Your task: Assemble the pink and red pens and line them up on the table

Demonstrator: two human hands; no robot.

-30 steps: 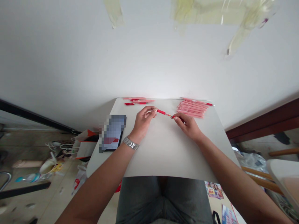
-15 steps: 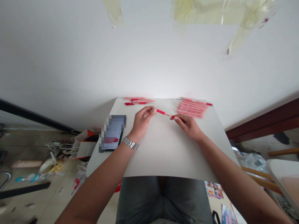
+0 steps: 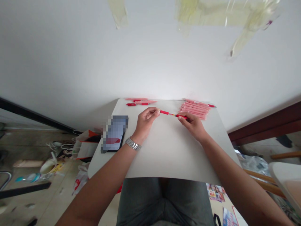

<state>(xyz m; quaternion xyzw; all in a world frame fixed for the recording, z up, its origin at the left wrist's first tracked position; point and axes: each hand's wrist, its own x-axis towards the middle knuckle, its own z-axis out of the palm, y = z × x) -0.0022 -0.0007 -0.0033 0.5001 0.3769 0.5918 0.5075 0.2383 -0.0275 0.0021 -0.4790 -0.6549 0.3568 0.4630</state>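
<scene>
Both of my hands hold parts of a red pen above the white table (image 3: 164, 157). My left hand (image 3: 145, 121) pinches the pen body, whose red grip section (image 3: 164, 112) sticks out to the right. My right hand (image 3: 193, 125) pinches a small red end piece (image 3: 182, 117). A thin refill tip (image 3: 173, 115) spans the gap between the two pieces. A row of several pink pens (image 3: 194, 110) lies just beyond my right hand.
A few red and pink pen parts (image 3: 138, 102) lie at the table's far left edge by the white wall. A phone (image 3: 114, 133) rests at the table's left edge. Bags and cables clutter the floor at left; a wooden chair stands at right.
My right hand has slid a little to the right and up with the red end piece, so the gap between the two pen pieces is wider. My left hand has barely moved.
</scene>
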